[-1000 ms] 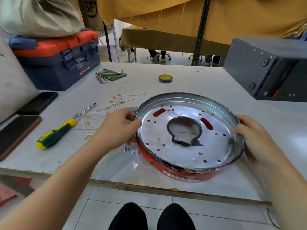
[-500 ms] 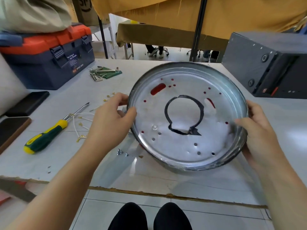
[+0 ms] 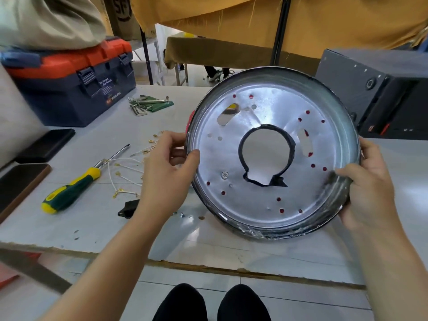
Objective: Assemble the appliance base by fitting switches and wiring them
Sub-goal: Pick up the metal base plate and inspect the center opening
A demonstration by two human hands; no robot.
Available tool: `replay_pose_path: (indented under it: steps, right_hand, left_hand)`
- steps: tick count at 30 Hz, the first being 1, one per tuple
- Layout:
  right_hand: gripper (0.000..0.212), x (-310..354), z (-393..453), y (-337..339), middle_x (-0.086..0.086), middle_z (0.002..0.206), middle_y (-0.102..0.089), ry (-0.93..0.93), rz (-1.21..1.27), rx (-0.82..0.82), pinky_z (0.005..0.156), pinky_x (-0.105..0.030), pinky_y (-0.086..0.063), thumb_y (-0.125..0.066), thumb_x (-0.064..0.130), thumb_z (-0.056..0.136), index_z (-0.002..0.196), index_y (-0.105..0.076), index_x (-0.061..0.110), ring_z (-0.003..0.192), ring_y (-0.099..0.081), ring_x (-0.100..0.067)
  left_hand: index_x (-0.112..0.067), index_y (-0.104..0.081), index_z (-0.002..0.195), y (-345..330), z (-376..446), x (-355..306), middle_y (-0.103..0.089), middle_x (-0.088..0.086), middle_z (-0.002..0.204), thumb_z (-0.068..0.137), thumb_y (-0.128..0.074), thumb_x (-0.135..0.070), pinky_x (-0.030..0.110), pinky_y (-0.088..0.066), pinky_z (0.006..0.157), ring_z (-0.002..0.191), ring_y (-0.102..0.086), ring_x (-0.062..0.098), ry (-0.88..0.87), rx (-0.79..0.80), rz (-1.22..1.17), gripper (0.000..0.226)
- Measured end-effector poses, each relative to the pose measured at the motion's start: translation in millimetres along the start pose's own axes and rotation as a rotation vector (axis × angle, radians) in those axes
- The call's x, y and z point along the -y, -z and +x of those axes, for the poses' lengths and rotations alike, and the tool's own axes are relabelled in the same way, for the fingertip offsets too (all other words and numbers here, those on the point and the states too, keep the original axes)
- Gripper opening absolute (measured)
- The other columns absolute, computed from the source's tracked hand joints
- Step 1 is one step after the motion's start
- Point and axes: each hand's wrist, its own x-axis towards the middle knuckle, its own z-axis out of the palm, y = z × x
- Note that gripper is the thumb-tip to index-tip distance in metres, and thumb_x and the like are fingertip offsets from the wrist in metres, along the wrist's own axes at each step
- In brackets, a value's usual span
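Note:
The round appliance base (image 3: 254, 205), a shiny metal pan with a red outer wall, several small holes and a black-edged centre opening, is tilted up nearly on edge toward me above the table. My left hand (image 3: 166, 172) grips its left rim, thumb on the inside. My right hand (image 3: 366, 181) grips the right rim. A small black switch (image 3: 128, 208) lies on the table by my left wrist. White wires with brass terminals (image 3: 125, 174) lie spread left of the base. Loose screws (image 3: 181, 214) sit under the base's left side.
A yellow and green screwdriver (image 3: 71, 191) lies at the left. A blue and orange toolbox (image 3: 69, 89) stands at the back left, hex keys (image 3: 148, 105) beside it. A dark grey box (image 3: 375, 100) stands at the back right. Two dark flat items (image 3: 44, 144) lie at the left edge.
Both hands have lifted the base off the table and tipped its inside up toward me. The black switch by my left wrist has come into view.

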Motion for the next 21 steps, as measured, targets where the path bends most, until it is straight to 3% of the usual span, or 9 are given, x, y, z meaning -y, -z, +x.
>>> replay_pose_path:
  steps: [5,12,16,19,21]
  right_hand:
    - [0.051,1,3,1,0.010,0.088,-0.068,0.072,-0.072,-0.024,0.062,-0.022,-0.053,-0.043,-0.004,0.072,0.096,-0.065,0.034,0.080,-0.064,-0.010]
    - [0.039,0,3,-1,0.013,0.092,-0.068,0.151,-0.230,-0.054,0.080,-0.031,-0.052,-0.047,0.007,0.085,0.097,-0.067,0.038,0.086,-0.063,-0.009]
    - [0.037,7,6,-7,0.021,0.084,-0.065,0.220,-0.281,-0.071,0.071,-0.019,-0.051,-0.047,0.011,0.086,0.099,-0.064,0.042,0.079,-0.060,-0.001]
    - [0.035,11,11,-11,0.024,0.083,-0.063,0.258,-0.306,-0.071,0.072,-0.017,-0.049,-0.046,0.012,0.087,0.101,-0.061,0.041,0.081,-0.059,0.001]
    - [0.033,13,13,-13,0.027,0.080,-0.062,0.274,-0.306,-0.066,0.068,-0.013,-0.047,-0.046,0.012,0.088,0.101,-0.060,0.040,0.078,-0.057,0.004]
  left_hand:
    - [-0.030,-0.052,0.093,-1,-2,4,-0.061,-0.030,0.079,0.083,-0.063,-0.005,0.010,-0.047,0.064,0.073,-0.059,-0.005,0.016,0.036,0.010,0.028]
    - [-0.033,-0.055,0.098,-4,-1,5,-0.062,-0.024,0.085,0.087,-0.060,-0.007,0.010,-0.046,0.066,0.078,-0.058,-0.004,-0.004,0.012,-0.016,0.029]
    - [-0.039,-0.054,0.106,-4,5,2,-0.062,-0.013,0.081,0.091,-0.057,-0.018,0.028,-0.053,0.067,0.075,-0.058,0.010,-0.006,-0.020,-0.009,0.026]
    - [-0.037,-0.051,0.120,-4,9,-1,-0.058,0.008,0.079,0.091,-0.054,-0.026,0.047,-0.053,0.068,0.073,-0.058,0.029,0.001,-0.031,0.008,0.031]
    - [-0.038,-0.054,0.117,-4,10,-2,-0.060,0.015,0.083,0.090,-0.051,-0.031,0.050,-0.053,0.070,0.076,-0.058,0.032,-0.019,-0.039,0.027,0.028]
